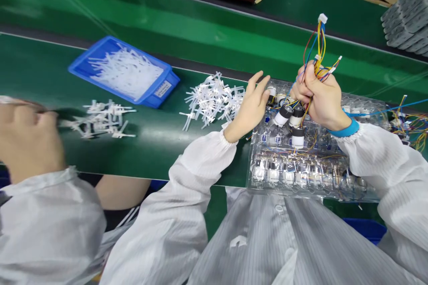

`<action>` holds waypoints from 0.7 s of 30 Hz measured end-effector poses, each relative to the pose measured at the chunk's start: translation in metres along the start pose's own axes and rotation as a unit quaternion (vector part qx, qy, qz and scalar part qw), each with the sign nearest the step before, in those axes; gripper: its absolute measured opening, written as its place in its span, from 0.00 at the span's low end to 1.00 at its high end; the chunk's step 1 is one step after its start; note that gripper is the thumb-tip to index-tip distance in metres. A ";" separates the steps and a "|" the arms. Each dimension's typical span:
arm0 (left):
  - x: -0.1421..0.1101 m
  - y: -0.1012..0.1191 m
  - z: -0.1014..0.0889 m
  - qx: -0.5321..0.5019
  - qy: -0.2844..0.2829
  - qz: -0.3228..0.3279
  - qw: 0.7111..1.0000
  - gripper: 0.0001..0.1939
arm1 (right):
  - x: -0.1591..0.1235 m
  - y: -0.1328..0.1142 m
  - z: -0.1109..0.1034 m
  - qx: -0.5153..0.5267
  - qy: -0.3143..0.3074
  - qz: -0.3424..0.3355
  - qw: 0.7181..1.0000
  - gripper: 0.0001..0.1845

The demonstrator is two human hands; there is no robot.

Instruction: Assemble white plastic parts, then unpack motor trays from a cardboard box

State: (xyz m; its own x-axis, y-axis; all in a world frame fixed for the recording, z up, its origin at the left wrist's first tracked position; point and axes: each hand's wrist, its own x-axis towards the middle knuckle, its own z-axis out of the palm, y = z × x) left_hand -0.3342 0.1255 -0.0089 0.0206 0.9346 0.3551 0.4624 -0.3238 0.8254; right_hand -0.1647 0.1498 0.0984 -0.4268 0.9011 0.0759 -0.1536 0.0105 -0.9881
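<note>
My right hand (321,95) is closed round a bundle of wires (321,46) in red, blue and yellow, with white plug connectors at their ends. Below it, several small black-and-white cylindrical motors (297,139) hang or rest over a clear plastic tray (251,173). Beside the tray's upper left corner is my left hand (251,109), fingers stretched out and apart, holding nothing. Its fingertips are close to the motors at that corner; whether they touch is unclear. More motors with white bodies (274,173) sit in rows in the tray's pockets.
Left of my left hand lies a pile of white zip ties (214,98). Farther left are a blue bin (100,81) of white strips and a smaller pile (103,118) near a co-worker's hand (31,138). Loose wires (414,127) lie at right; grey trays (409,18) stand stacked behind.
</note>
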 end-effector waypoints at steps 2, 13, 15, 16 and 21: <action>-0.014 0.015 -0.010 0.032 -0.012 0.019 0.999 0.26 | 0.000 0.000 0.000 0.005 0.006 0.001 1.000 0.21; -0.035 0.040 -0.029 0.110 -0.234 0.068 0.964 0.33 | -0.008 -0.002 -0.001 0.013 -0.043 -0.003 0.999 0.21; -0.031 0.041 -0.028 0.114 -0.243 0.059 0.962 0.36 | -0.009 -0.001 -0.002 0.020 -0.047 -0.005 0.999 0.20; -0.029 0.042 -0.028 0.116 -0.245 0.056 0.961 0.38 | -0.010 -0.001 -0.003 0.024 -0.049 -0.004 0.999 0.21; -0.021 0.042 -0.024 0.112 -0.266 0.045 0.956 0.38 | -0.010 -0.001 -0.012 0.038 -0.060 0.026 0.997 0.21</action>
State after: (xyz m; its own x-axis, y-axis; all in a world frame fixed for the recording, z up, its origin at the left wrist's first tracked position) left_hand -0.3368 0.0885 0.0284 0.4895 0.8664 0.0986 0.6145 -0.4229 0.6659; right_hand -0.1497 0.1459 0.0970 -0.5388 0.8412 0.0444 -0.1929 -0.0719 -0.9786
